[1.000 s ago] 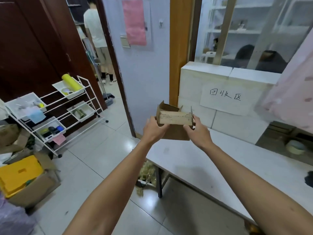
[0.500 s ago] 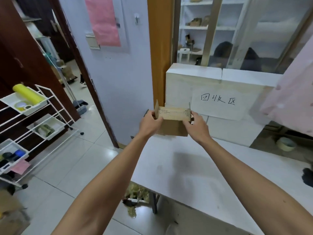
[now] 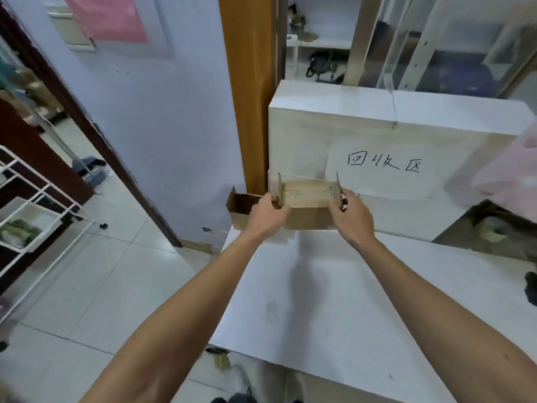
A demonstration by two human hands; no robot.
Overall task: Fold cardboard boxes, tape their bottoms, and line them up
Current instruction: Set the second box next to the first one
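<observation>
A small brown cardboard box [image 3: 308,207] with its top flaps standing up is held at the far left corner of the white table [image 3: 334,301]. My left hand [image 3: 266,215] grips its left end and my right hand [image 3: 350,216] grips its right end. Just left of it a second open cardboard box [image 3: 242,206] rests at the table's far left edge, partly hidden behind my left hand. Whether the held box touches the table I cannot tell.
A big white block [image 3: 377,135] bearing a handwritten paper sign [image 3: 383,165] stands right behind the boxes. A wooden post [image 3: 247,82] and lilac wall rise at the back. A white wire rack [image 3: 32,222] stands on the tiled floor at left.
I have stepped closer to the table and carried the box forward and down to its far left corner. A second box has come into view beside it.
</observation>
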